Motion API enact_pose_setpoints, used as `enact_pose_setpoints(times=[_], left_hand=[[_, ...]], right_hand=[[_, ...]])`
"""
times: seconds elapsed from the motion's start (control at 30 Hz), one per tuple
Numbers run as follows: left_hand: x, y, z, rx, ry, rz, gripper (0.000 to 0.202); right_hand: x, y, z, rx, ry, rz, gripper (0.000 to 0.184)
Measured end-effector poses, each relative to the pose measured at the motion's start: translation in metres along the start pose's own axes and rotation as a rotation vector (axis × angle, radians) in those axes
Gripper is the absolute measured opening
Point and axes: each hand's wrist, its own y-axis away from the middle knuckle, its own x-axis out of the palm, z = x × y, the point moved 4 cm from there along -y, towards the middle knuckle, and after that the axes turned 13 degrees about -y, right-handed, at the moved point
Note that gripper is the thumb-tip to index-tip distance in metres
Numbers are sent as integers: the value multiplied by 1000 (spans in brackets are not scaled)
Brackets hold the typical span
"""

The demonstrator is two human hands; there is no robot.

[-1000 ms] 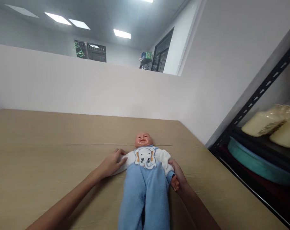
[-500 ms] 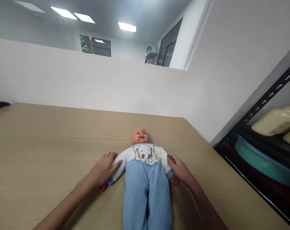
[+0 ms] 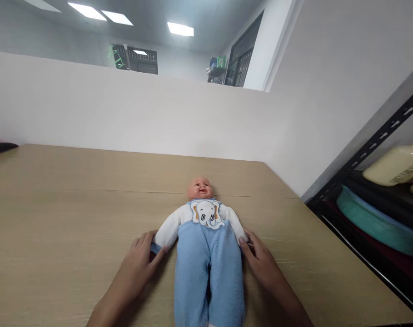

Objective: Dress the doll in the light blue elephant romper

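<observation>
A baby doll lies on its back on the wooden tabletop, head away from me. It wears light blue fleece trousers and a white top with an elephant face on the chest. My left hand is wrapped around the blue cuff of one sleeve, thumb on the inner side and fingers on the outer. At the end of the other sleeve, my right hand grips between thumb and fingers. Both doll hands are mostly hidden. The doll's feet run toward the bottom edge.
A white wall rises behind the table. To the right stands a black metal shelf rack holding a teal basin and a cream-coloured object. Something dark with a curved edge sits at the far left.
Both my hands have slid down the doll's sleeves from the forearms to the cuffs, covering the doll's hands. The camera view has tilted slightly downward.
</observation>
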Motion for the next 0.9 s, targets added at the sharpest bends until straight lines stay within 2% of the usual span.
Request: enact_pose_setpoints(times=[0.2, 0.33, 0.57, 0.77, 0.9], left_hand=[[3, 12, -14, -51, 231, -4, 62], [5, 25, -26, -98, 374, 77, 68], [7, 53, -30, -220, 443, 231, 85], [7, 86, -27, -209, 341, 160, 84], [16, 125, -19, -236, 322, 73, 82]], right_hand=[[12, 1, 6, 96, -45, -17, 61], [18, 4, 17, 135, 8, -18, 61], [30, 14, 36, 138, 0, 55, 65], [32, 9, 37, 118, -58, 169, 67], [36, 4, 34, 135, -253, 298, 77]])
